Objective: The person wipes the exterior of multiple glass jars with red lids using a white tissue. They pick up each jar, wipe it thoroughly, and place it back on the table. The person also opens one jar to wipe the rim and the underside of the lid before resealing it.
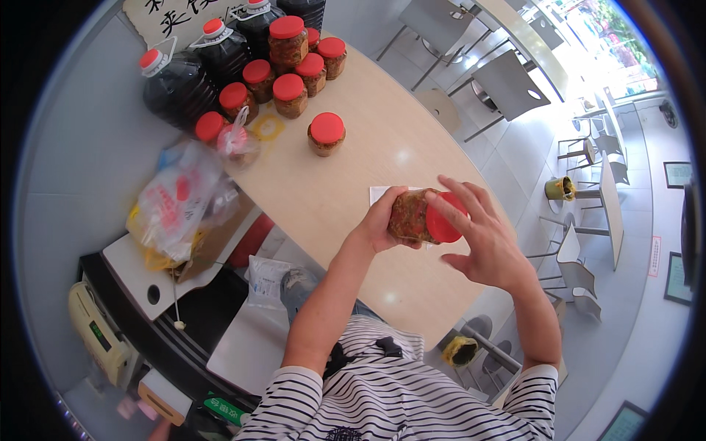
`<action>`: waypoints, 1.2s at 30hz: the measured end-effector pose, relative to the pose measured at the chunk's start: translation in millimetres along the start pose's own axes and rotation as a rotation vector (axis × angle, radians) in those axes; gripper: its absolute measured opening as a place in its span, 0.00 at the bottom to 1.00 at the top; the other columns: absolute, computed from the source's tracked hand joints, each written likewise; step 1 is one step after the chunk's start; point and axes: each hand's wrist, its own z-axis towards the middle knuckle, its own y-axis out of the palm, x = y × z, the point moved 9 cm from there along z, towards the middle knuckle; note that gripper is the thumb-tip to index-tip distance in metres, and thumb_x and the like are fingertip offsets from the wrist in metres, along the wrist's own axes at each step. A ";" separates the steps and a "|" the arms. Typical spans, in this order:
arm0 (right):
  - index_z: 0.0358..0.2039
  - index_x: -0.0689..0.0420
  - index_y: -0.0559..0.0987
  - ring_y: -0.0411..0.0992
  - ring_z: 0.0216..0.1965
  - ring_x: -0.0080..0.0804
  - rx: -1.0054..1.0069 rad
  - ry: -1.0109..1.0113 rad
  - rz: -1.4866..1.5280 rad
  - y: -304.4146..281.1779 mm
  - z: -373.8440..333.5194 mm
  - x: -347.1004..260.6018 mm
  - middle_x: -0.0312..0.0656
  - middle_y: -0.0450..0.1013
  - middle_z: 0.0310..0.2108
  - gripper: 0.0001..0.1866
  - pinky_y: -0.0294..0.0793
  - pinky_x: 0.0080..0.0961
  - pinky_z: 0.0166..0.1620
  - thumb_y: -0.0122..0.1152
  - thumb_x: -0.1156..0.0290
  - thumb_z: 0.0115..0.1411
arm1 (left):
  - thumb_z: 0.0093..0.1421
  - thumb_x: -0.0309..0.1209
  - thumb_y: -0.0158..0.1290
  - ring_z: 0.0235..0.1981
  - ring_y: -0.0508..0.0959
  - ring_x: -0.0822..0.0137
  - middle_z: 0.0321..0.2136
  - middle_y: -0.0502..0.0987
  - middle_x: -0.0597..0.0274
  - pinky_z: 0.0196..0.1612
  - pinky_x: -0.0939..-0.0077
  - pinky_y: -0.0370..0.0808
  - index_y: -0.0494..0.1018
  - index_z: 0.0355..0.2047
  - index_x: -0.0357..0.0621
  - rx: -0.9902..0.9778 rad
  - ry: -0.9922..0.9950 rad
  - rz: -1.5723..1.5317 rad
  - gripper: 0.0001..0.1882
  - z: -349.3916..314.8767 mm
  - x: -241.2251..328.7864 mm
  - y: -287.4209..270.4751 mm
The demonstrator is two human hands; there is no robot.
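Observation:
A glass jar (409,217) of chunky reddish-brown food is tipped on its side above the table, its red lid (443,226) pointing right. My left hand (378,223) is closed around the jar's base end. At the lid side, my right hand (491,250) has its fingers spread and thumb apart. Its fingers overlap the lid in view; whether they touch it I cannot tell. Beneath the jar, partly hidden, lies a white sheet (377,193). Another red-lidded jar (326,135) stands upright by itself farther up the table.
Several similar jars (290,96) cluster at the table's (368,110) far left, beside big dark bottles (181,87) with red caps. Plastic bags (180,202) are heaped at the left, near a scale (101,334). Chairs (507,84) and tables stand on the tiled floor to the right.

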 end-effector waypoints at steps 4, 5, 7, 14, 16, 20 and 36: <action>0.62 0.43 0.70 0.63 0.59 0.47 0.046 0.077 0.155 2.3 -0.6 8.4 0.36 0.64 0.62 0.44 0.74 0.40 0.57 0.70 0.84 0.43 | 0.67 0.56 0.35 0.38 0.81 0.59 0.43 0.79 0.61 0.28 0.61 0.80 0.73 0.51 0.53 -0.011 0.007 -0.018 0.27 0.3 0.5 1.4; 0.62 0.43 0.70 0.63 0.59 0.46 0.050 0.016 0.148 1.7 -0.7 6.6 0.36 0.64 0.62 0.44 0.74 0.40 0.57 0.70 0.85 0.43 | 0.67 0.56 0.35 0.38 0.81 0.59 0.43 0.79 0.61 0.29 0.61 0.79 0.72 0.51 0.53 0.000 0.003 -0.016 0.27 -0.5 -0.5 0.7; 0.61 0.43 0.71 0.63 0.59 0.47 0.033 -0.026 0.149 0.8 -0.9 5.8 0.36 0.65 0.62 0.43 0.74 0.39 0.57 0.70 0.85 0.43 | 0.67 0.56 0.35 0.39 0.81 0.59 0.43 0.79 0.61 0.29 0.60 0.80 0.73 0.51 0.53 -0.018 0.012 -0.019 0.27 -0.1 -1.0 2.0; 0.60 0.43 0.72 0.62 0.59 0.48 0.079 0.038 0.190 -4.7 -3.2 0.6 0.36 0.64 0.62 0.42 0.74 0.40 0.56 0.70 0.86 0.43 | 0.67 0.56 0.36 0.40 0.81 0.59 0.44 0.79 0.61 0.30 0.60 0.80 0.72 0.51 0.54 -0.029 0.013 -0.015 0.27 -1.0 1.1 8.3; 0.59 0.44 0.72 0.62 0.59 0.48 0.061 0.077 0.202 -2.9 -1.6 5.2 0.36 0.63 0.63 0.41 0.74 0.41 0.57 0.69 0.86 0.43 | 0.67 0.56 0.36 0.39 0.81 0.59 0.44 0.79 0.61 0.31 0.60 0.80 0.72 0.51 0.53 0.000 0.004 -0.027 0.27 -1.5 0.7 7.8; 0.58 0.45 0.73 0.62 0.59 0.49 0.044 -0.050 0.186 -2.0 -4.3 5.4 0.38 0.63 0.63 0.40 0.73 0.41 0.56 0.70 0.86 0.42 | 0.67 0.56 0.36 0.40 0.81 0.60 0.44 0.79 0.61 0.31 0.60 0.80 0.72 0.52 0.54 -0.071 0.003 -0.035 0.27 1.9 -2.6 11.6; 0.59 0.50 0.74 0.64 0.60 0.47 0.265 -0.037 0.426 -46.4 -18.4 27.9 0.43 0.67 0.60 0.41 0.69 0.40 0.60 0.73 0.83 0.40 | 0.68 0.55 0.35 0.43 0.81 0.58 0.47 0.79 0.59 0.30 0.56 0.81 0.71 0.55 0.52 -0.026 0.010 -0.119 0.27 4.5 -5.5 9.6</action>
